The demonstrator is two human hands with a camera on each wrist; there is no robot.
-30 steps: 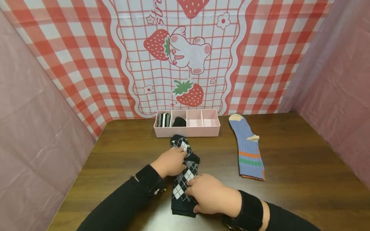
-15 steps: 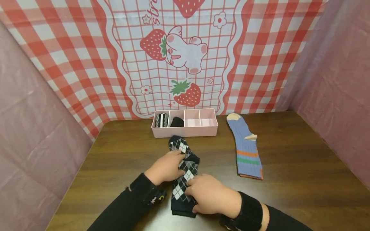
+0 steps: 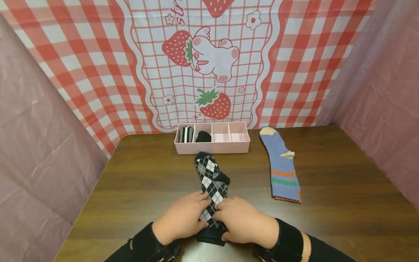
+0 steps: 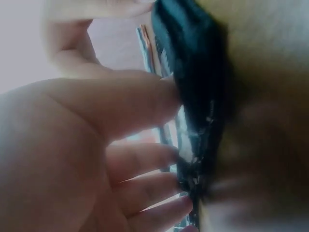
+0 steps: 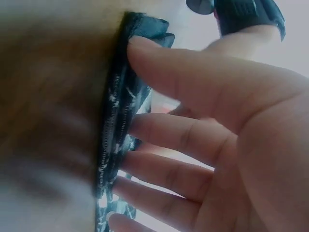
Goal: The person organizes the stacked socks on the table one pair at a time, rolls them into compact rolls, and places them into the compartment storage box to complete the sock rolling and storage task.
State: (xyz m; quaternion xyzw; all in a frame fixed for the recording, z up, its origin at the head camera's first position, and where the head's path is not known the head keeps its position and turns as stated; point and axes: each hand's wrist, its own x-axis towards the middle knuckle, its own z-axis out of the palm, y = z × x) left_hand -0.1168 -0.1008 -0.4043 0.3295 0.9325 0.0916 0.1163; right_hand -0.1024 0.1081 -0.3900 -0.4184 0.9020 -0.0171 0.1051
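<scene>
A black argyle pair of socks (image 3: 211, 173), with grey and white diamonds, lies flat on the wooden table, toes away from me. My left hand (image 3: 183, 218) touches its left edge near the cuff, thumb and fingertips on the fabric. Opposite, my right hand (image 3: 245, 221) rests on the right edge at about the same height. In the left wrist view, the fingers (image 4: 145, 188) are nearly straight against the dark sock (image 4: 203, 63). Two stacked cuff layers of the socks (image 5: 145, 26) show in the right wrist view, beside the extended right thumb (image 5: 164, 63).
Behind the socks stands a pink divided box (image 3: 212, 148). Its left compartment holds a rolled striped sock (image 3: 186, 135), the one beside it a black rolled sock (image 3: 203, 137). A blue pair of socks (image 3: 283, 163) lies to the right. A checked cloth (image 3: 294, 72) hangs behind.
My left hand has slid down the argyle socks from the foot part toward the cuff. The right hand has stayed nearly in place at the right edge.
</scene>
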